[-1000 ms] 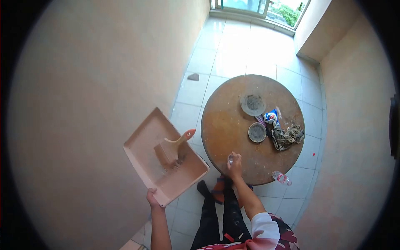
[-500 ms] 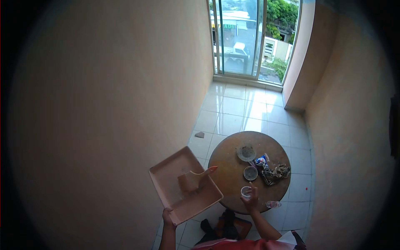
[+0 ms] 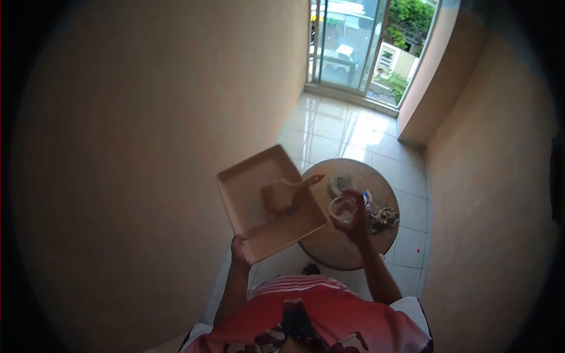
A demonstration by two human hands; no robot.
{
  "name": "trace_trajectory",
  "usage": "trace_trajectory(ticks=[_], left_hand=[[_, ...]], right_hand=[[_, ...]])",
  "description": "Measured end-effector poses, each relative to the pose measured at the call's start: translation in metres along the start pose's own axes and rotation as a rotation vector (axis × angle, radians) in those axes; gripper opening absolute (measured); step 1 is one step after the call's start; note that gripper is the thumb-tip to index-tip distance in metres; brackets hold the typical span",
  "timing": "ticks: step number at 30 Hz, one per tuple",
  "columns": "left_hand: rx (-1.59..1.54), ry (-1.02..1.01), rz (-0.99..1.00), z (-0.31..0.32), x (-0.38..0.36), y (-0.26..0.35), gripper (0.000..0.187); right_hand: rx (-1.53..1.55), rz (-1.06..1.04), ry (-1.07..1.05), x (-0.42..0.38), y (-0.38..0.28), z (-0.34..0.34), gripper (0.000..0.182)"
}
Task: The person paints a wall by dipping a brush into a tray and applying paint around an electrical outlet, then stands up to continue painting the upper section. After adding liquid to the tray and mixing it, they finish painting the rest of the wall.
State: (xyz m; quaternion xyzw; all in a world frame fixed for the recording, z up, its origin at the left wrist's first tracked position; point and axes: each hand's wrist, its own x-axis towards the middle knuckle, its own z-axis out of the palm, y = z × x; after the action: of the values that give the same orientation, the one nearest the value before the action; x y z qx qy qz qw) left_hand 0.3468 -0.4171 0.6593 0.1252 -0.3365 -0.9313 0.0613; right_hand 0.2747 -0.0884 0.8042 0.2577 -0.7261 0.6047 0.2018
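My left hand [image 3: 239, 253] grips the near left corner of a shallow pinkish-brown paint tray [image 3: 247, 176], which is held up at a tilt. Inside the tray lies a wide paintbrush [image 3: 278, 197], its pale handle with a reddish tip reaching past the right rim. Dark smudges mark the tray's bottom near the bristles. My right hand [image 3: 353, 220] is closed around a clear cup [image 3: 339, 207], raised over the round table beside the tray's right edge. What the cup contains is hard to make out.
On the round brown table [image 3: 329, 256] are a dusty dish [image 3: 340, 184] and a crumpled, dirty rag [image 3: 382, 217]. Walls stand close on the left [image 3: 147, 147] and right [image 3: 482, 176]. A sliding glass door [image 3: 347, 53] is at the far end of the tiled floor [image 3: 329, 126].
My right hand has lifted the cup off the table, up toward the tray. The tray with the brush has risen in view, and the camera has tilted down toward my body.
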Motion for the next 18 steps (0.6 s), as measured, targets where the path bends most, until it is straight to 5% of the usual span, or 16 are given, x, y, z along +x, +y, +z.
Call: trace_trajectory(ticks=[8,18], left_hand=[[-0.054,0.049,-0.007,0.019,-0.019,0.014,0.051],[-0.040,0.086,0.004,0.028,-0.030,0.021,0.052]], right_hand=[[-0.252,-0.135,-0.544,0.038,-0.063,0.012,0.071],[-0.407,-0.095,-0.788,0.060,-0.073,0.030,0.072]])
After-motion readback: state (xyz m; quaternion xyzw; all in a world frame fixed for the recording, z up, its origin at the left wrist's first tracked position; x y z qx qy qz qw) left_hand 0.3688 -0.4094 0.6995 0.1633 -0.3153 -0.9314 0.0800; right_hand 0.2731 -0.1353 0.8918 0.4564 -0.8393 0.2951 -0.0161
